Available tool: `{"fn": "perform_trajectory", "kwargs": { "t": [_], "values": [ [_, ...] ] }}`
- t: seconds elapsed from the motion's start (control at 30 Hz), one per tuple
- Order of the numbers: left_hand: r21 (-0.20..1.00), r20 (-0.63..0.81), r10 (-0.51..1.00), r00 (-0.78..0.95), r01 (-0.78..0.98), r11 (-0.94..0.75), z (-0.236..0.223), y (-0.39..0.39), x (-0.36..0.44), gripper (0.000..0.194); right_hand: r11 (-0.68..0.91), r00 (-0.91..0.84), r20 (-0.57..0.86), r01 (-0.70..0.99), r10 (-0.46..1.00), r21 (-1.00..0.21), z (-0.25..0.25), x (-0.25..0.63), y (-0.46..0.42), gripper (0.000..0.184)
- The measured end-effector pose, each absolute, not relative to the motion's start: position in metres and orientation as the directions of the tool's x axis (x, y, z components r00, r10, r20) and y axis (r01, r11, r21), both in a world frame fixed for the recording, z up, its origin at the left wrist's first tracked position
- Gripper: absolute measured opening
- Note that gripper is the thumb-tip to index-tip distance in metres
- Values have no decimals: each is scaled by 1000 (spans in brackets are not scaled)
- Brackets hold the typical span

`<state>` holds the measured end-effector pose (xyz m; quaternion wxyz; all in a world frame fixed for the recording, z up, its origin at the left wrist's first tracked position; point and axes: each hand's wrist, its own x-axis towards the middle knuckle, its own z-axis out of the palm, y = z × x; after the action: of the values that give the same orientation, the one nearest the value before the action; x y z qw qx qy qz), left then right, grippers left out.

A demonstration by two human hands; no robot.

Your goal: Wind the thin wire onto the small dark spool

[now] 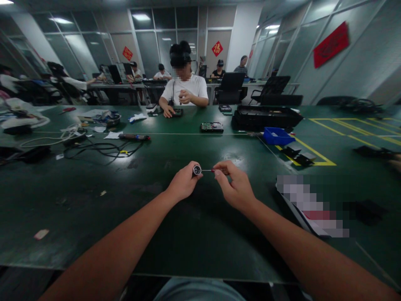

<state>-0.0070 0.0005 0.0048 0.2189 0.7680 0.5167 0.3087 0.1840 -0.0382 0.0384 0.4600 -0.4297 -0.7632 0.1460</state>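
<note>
My left hand (pixel 183 182) is closed around a small dark cylinder (pixel 196 170) with a silver-rimmed round end facing me; its exact kind does not show. To its right, my right hand (pixel 235 184) pinches a thin screwdriver (pixel 207 170) with a metal shaft and a red part near the fingertips. The shaft points left and its tip meets the side of the cylinder, or lies just beside it; I cannot tell which. Most of the screwdriver's handle is hidden by my right fingers. Both hands are held above the green table (pixel 188 242).
A circuit-board drive (pixel 211 127), a black tray (pixel 266 118) and a blue bin (pixel 278 136) stand ahead. Black cables (pixel 100 151) and a pen-shaped tool (pixel 134 137) lie left. A white booklet (pixel 308 205) lies right. Across the table sits a co-worker (pixel 184 83).
</note>
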Motion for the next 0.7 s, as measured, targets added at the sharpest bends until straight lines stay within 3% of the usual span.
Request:
{"fn": "perform_trajectory", "kwargs": {
  "t": [0.1,0.17,0.33,0.47,0.53,0.7],
  "values": [
    [652,238,925,295,658,-378,5,-1,-6,17,569,-169,582,539,795,-621,38,183,-40,16],
    [654,244,923,297,653,-383,6,-2,-6,17,539,-85,575,479,814,-693,36,181,-40,16],
    [634,286,908,305,651,-418,12,-2,-7,16,398,98,411,124,906,-909,30,178,-29,24],
    [534,311,887,342,709,-461,15,1,-9,13,188,90,171,-241,981,-952,24,184,-12,29],
    [535,271,905,328,730,-424,14,2,-9,13,205,135,178,-231,975,-951,21,187,-7,28],
    [565,235,921,311,727,-390,10,1,-8,15,330,159,325,-10,932,-944,23,188,-11,26]
  ]
}}
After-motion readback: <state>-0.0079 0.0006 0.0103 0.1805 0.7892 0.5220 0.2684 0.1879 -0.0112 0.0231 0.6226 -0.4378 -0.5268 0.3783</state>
